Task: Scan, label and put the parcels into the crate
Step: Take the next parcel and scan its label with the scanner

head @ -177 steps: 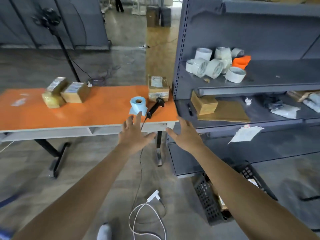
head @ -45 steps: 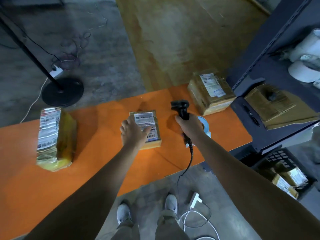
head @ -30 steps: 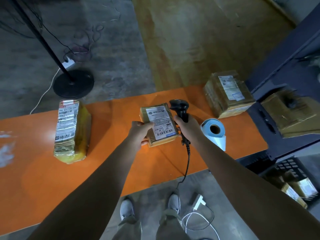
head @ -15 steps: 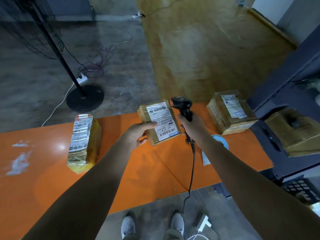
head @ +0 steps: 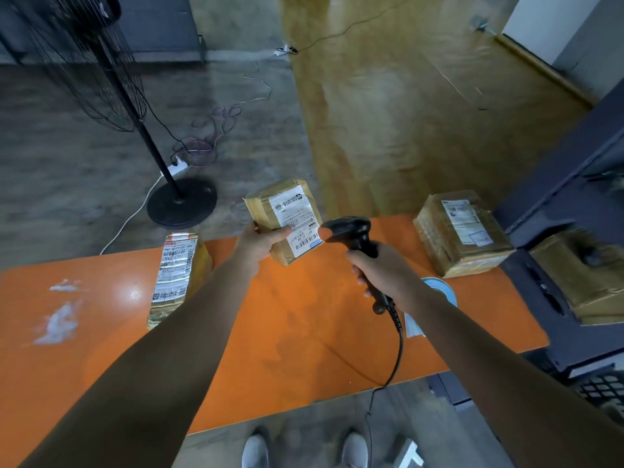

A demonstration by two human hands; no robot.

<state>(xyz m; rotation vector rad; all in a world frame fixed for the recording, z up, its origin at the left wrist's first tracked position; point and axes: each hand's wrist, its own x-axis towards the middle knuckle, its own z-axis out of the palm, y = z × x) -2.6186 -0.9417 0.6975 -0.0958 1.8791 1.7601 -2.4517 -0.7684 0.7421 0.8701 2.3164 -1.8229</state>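
At far left I see a black floor fan [head: 182, 202] standing on the floor beyond an orange table [head: 287, 332]. On the table's left part lies a yellow taped parcel [head: 175, 268], label up. Next, the person's left hand [head: 260, 243] grips a small brown parcel [head: 287, 217] lifted clear of the table, thumb across its label, the label tilted toward the camera. Just to its right, the right hand [head: 381, 271] is wrapped round the handle of a black scanner [head: 351, 231], whose head points at the barcode from just beside it; its cable drops over the table's near edge. Behind the right wrist a blue label roll [head: 439, 288] sits on the table, partly hidden. Further right a larger boxed parcel [head: 459, 231] rests at the table's far corner, beside a dark shelf unit [head: 557, 204]. A black crate [head: 604, 390] shows low at the right edge; I cannot make out its contents
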